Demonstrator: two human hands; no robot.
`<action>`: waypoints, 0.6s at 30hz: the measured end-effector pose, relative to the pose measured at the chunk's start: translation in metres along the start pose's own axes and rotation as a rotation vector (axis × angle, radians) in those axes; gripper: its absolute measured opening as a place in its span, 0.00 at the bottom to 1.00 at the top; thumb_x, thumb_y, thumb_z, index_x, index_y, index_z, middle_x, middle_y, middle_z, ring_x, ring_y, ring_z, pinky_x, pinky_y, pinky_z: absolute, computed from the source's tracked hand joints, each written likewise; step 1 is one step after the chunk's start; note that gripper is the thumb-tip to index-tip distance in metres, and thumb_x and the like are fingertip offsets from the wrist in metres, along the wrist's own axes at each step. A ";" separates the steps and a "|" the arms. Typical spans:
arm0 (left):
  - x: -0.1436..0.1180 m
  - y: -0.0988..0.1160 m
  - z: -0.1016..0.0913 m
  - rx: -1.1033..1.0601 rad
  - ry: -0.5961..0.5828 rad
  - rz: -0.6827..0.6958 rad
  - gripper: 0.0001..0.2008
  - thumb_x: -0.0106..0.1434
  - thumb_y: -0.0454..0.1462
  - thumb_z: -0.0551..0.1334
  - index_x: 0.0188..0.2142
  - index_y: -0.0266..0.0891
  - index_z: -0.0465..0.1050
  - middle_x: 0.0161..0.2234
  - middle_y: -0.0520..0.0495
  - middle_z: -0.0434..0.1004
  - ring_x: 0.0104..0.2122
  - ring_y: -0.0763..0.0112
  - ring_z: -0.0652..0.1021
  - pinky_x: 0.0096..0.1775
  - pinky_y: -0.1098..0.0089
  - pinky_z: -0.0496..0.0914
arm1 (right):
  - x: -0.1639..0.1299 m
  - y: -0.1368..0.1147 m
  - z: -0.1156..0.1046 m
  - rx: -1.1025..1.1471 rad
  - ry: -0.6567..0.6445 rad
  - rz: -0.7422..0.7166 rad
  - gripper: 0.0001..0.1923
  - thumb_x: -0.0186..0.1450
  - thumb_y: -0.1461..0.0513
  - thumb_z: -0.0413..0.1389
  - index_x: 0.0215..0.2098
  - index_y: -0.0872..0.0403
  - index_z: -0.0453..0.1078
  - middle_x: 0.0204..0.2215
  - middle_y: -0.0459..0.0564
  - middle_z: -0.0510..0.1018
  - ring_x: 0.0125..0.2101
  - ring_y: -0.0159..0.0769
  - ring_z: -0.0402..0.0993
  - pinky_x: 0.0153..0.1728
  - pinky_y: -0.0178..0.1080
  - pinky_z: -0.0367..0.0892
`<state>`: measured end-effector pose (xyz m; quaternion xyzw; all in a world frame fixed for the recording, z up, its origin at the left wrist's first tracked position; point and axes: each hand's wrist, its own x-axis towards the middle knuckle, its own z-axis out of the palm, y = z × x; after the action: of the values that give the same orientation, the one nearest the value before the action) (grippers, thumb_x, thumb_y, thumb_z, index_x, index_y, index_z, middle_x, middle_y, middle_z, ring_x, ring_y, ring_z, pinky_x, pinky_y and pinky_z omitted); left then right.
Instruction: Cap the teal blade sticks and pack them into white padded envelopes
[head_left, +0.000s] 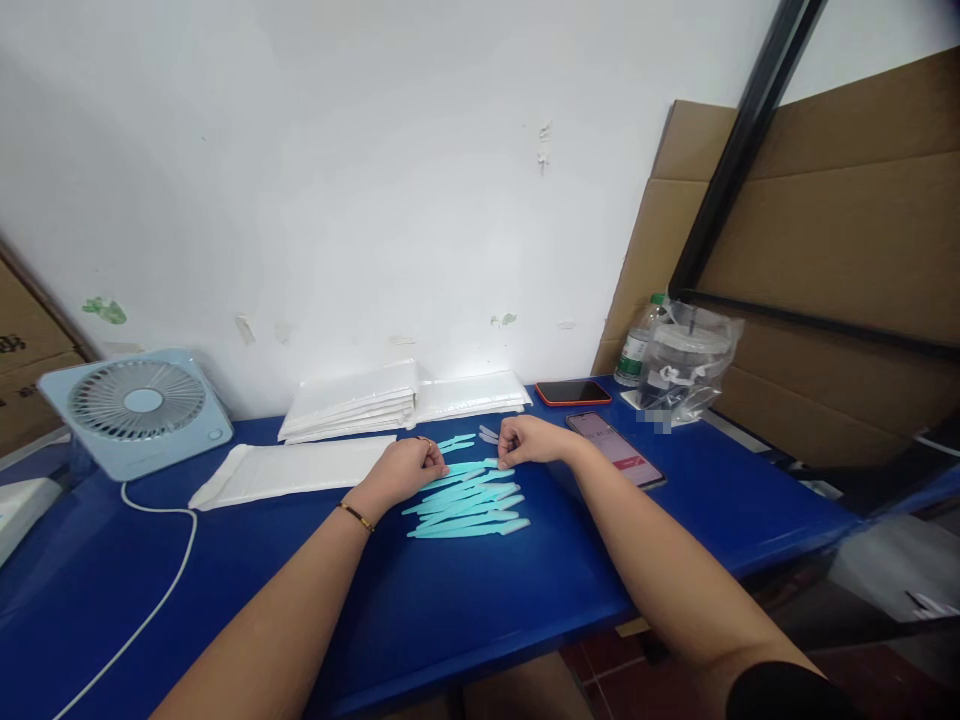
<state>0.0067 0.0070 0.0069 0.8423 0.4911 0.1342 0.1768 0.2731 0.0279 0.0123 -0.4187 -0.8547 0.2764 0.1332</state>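
Observation:
Several turquoise eyebrow razors (471, 529) lie side by side, roughly crosswise, on the blue table in front of me. My left hand (409, 468) is closed at the left end of one razor in the upper part of the row. At that razor's other end, the thumb and fingers of my right hand (529, 441) are pinched together. Beyond my hands are more turquoise razors (456, 442), partly hidden by the left hand. A few greyish-purple razors (488, 435) lie beside my right fingers, partly covered by them.
White padded envelopes (349, 397) are stacked against the wall, with a single envelope (300, 470) in front. A blue fan (142, 400) stands left, its cable crossing the table. Two phones, one red-edged (573, 393) and one lit (615, 447), lie right, near a bottle (636, 350) and bagged cup (686, 365).

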 end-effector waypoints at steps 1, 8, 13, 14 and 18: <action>0.000 -0.001 -0.001 -0.009 0.008 -0.013 0.14 0.55 0.48 0.57 0.27 0.41 0.73 0.26 0.51 0.75 0.25 0.71 0.72 0.27 0.72 0.59 | 0.001 0.002 0.000 0.013 -0.004 0.005 0.13 0.50 0.54 0.62 0.26 0.56 0.76 0.24 0.45 0.72 0.25 0.29 0.65 0.25 0.31 0.57; 0.001 -0.017 -0.010 0.033 0.108 -0.156 0.14 0.54 0.48 0.59 0.31 0.41 0.73 0.30 0.50 0.76 0.30 0.68 0.74 0.28 0.72 0.61 | 0.003 0.018 -0.007 -0.013 0.317 0.119 0.12 0.51 0.56 0.61 0.27 0.57 0.75 0.27 0.48 0.74 0.28 0.32 0.67 0.28 0.32 0.59; -0.001 -0.009 -0.008 0.051 0.143 -0.044 0.14 0.52 0.49 0.60 0.32 0.43 0.74 0.34 0.50 0.75 0.35 0.66 0.74 0.33 0.72 0.63 | 0.002 0.008 -0.001 -0.049 0.228 0.019 0.13 0.51 0.54 0.62 0.29 0.55 0.77 0.30 0.48 0.73 0.30 0.33 0.67 0.30 0.32 0.60; -0.001 -0.006 -0.007 0.045 0.111 -0.020 0.14 0.52 0.49 0.60 0.31 0.44 0.74 0.34 0.50 0.75 0.35 0.66 0.74 0.33 0.72 0.63 | 0.003 0.005 0.001 -0.057 0.181 0.001 0.13 0.50 0.54 0.63 0.28 0.55 0.77 0.30 0.47 0.73 0.30 0.33 0.67 0.30 0.32 0.59; -0.001 -0.001 -0.004 0.049 0.009 -0.024 0.13 0.52 0.48 0.60 0.28 0.43 0.75 0.32 0.50 0.77 0.30 0.67 0.74 0.30 0.72 0.62 | 0.007 -0.001 0.011 -0.064 0.079 -0.016 0.12 0.49 0.55 0.63 0.26 0.56 0.76 0.29 0.47 0.73 0.28 0.32 0.66 0.28 0.32 0.59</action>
<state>0.0039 0.0069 0.0103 0.8398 0.5051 0.1241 0.1555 0.2630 0.0290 0.0044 -0.4266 -0.8605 0.2310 0.1556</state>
